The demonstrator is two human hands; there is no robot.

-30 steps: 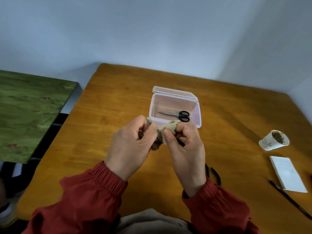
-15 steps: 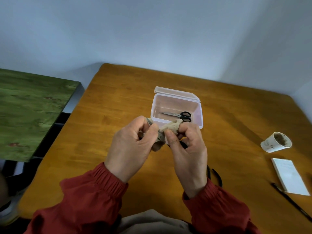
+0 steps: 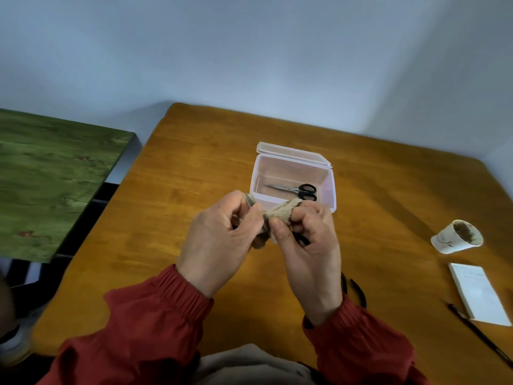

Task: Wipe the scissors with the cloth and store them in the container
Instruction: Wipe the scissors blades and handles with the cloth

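Hands meet over the wooden table (image 3: 180, 168) in the head view, just in front of the container (image 3: 288, 170). The left hand (image 3: 219, 240) has its fingers curled round one end of the beige cloth (image 3: 277, 215), and a grey metal tip pokes out above its knuckles. The right hand (image 3: 311, 245) pinches the other end of the cloth between thumb and bent fingers. The scissors (image 3: 301, 239) are held inside this bundle. Only a black handle loop shows beside the right thumb, and the cloth hides most of the blades.

The clear plastic container sits beyond the hands with its hinged lid tipped back. A second pair of scissors (image 3: 294, 188) lies flat on its floor, blades closed and pointing left, black handles to the right.

To the right, a stained paper cup (image 3: 455, 236) lies tilted on its side. A white notepad (image 3: 477, 293) lies nearer, with a black pen (image 3: 483, 332) along its near edge. A thin black curved item (image 3: 358, 290) rests beside the right wrist; what it is cannot be told. A green tabletop (image 3: 55, 176) stands off to the left. Both arms wear red sleeves (image 3: 155, 315) with gathered cuffs.
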